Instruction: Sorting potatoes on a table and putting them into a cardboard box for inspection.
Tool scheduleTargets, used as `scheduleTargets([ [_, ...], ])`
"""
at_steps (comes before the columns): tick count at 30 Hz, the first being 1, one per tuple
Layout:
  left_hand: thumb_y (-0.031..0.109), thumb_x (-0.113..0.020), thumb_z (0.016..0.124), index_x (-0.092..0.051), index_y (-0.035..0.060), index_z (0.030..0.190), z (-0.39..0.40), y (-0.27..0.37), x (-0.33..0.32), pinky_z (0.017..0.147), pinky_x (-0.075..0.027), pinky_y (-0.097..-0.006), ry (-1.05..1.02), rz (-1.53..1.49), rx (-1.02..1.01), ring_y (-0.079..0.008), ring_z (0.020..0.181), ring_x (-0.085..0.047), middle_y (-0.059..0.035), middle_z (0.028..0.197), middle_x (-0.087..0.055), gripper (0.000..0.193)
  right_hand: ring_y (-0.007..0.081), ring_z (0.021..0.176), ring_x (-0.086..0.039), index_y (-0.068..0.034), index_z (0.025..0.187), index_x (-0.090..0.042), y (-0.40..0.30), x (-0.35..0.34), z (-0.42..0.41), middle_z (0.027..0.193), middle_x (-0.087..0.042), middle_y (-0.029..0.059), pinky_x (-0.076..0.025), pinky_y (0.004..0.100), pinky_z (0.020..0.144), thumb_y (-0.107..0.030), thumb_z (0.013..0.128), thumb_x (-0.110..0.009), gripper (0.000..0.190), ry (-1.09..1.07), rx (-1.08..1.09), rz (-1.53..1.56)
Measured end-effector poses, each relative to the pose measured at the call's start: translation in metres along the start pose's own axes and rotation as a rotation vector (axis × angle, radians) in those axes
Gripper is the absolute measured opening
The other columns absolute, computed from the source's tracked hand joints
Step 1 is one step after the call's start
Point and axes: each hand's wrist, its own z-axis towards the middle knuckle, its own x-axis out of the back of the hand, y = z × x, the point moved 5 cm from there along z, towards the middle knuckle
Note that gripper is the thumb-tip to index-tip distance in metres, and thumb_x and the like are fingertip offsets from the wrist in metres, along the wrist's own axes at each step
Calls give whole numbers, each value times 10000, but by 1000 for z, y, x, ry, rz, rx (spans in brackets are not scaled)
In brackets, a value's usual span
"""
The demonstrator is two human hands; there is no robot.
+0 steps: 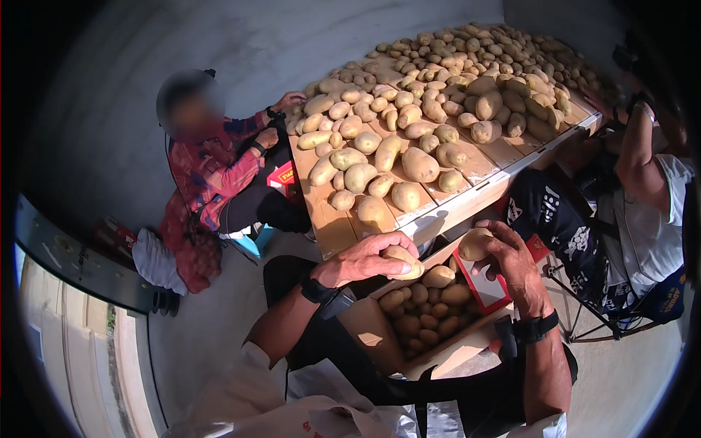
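Observation:
My left hand (378, 257) grips a potato (404, 263) between thumb and fingers, above the left rim of a cardboard box. In my right hand (506, 257) another potato (474, 245) is pinched at the fingertips, over the box's far right side. Between my knees stands the open cardboard box (366, 328) with many potatoes (427, 306) inside. Just beyond my hands is the near edge of a low table (342, 227). Loose potatoes (419, 164) are spread across it, with a large heap (482, 49) towards the back.
A person in a red patterned shirt (211, 169) sits at the table's left end. Another person in a white shirt (641, 219) sits close on my right, on a folding chair (591, 328). A red mesh sack (194, 257) stands on the floor at left, near a window opening (82, 339).

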Motion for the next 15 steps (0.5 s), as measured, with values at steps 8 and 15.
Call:
scheduleTargets([
  [8,277,-723,1005,-600,84,1384,40,70,97,779,-471,-242,510,49,-122,-89,1025,-582,-18,1235,-650,443,147,641,-685,-50,1333,-636,9,1,5,1049,-740,104,-483,252,577,-223,961,-575,415,47,-32,6],
  [15,192,-660,1021,-607,60,1431,60,58,114,918,-548,-340,632,67,-86,-197,1214,-622,-102,1427,-619,434,154,656,-688,-50,1335,-632,8,3,8,1038,-740,109,-480,266,614,-228,957,-579,420,55,-25,24],
])
